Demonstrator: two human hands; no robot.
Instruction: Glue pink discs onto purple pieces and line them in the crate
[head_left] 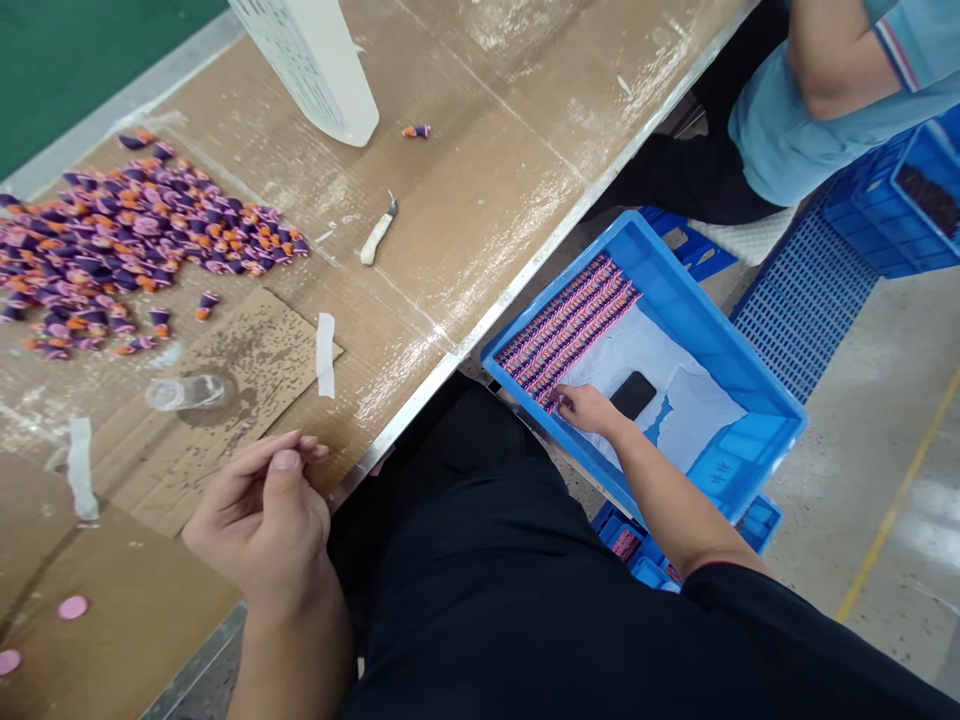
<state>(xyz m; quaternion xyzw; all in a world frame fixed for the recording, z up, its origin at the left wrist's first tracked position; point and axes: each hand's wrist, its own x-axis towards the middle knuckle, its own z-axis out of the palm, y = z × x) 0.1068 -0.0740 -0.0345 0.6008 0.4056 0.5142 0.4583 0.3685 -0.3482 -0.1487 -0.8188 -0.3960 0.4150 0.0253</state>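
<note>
The right hand point(587, 408) is at rowed pieces point(574, 325) in a blue crate point(720, 345); left hand point(262, 510) half-curled (either grip's hold: can't tell).

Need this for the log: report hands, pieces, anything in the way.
Left hand loosely curled by cardboard. Right hand at end of piece rows in bin, grip unclear. Phone beside right wrist, possible obstacle.

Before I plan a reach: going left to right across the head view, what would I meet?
Pile of small colourful pieces → white-handled tool → single colourful piece → right hand → black phone → co-worker's light blue shirt.
</note>
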